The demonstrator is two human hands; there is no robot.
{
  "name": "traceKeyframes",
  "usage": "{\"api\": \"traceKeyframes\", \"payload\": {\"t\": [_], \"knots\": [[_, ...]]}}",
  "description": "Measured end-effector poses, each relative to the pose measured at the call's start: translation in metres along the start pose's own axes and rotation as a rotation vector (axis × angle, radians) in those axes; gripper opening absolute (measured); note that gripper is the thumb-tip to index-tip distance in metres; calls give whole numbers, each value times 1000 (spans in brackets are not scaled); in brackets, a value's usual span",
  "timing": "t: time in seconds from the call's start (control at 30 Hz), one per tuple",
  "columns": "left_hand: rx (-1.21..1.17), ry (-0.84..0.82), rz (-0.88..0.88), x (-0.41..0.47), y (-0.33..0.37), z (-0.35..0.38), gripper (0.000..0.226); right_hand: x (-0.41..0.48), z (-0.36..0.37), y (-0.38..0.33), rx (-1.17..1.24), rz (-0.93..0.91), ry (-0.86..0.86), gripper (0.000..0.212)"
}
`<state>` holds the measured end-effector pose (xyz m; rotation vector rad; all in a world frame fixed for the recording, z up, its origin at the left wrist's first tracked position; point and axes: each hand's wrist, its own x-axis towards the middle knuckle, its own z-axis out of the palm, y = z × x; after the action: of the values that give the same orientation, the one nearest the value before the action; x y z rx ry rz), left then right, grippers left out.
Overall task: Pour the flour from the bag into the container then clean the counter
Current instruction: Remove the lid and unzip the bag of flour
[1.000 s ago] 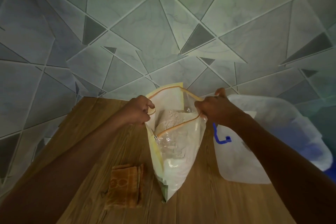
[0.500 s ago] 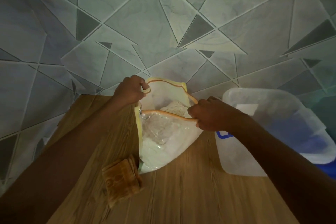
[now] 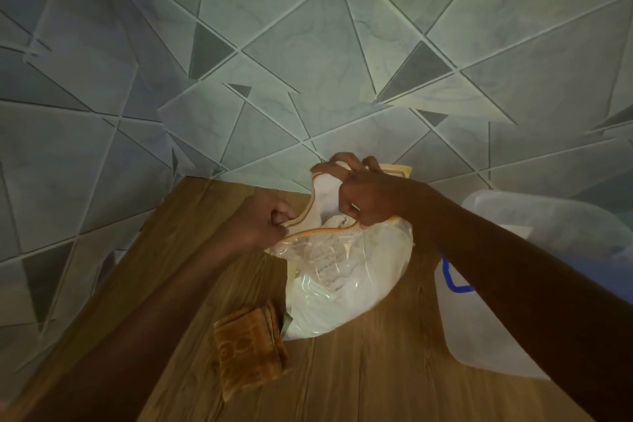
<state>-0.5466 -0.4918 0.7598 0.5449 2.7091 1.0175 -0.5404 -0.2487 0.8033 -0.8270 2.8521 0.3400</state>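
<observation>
Flour bag (image 3: 346,271): standing on worktop (image 3: 359,387), mouth up. My left hand (image 3: 263,226): fingers pinch near rim. My right hand (image 3: 366,195): fingers pinch far rim. Container (image 3: 548,212): just rightward, nearer right hand.

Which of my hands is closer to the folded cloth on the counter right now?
Left. The left hand grips the rim of the bag just behind the folded cloth; the right hand holds the rim farther back and to the right.
</observation>
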Motion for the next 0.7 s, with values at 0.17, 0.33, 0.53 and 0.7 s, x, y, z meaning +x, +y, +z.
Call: {"api": "traceKeyframes", "payload": {"t": [0.17,0.33,0.53,0.7], "knots": [[-51,-27,103,-1,-11,-4,31,41,6,2,-115,-116,-84,20],[-261,16,131,-8,-19,-7,27,50,22,14,-9,-97,-100,30],[-480,-118,84,-39,-40,8,74,39,47,26,159,-53,23,10],[-607,227,-71,-47,-46,62,31,35,61,33,281,-23,115,10]]}}
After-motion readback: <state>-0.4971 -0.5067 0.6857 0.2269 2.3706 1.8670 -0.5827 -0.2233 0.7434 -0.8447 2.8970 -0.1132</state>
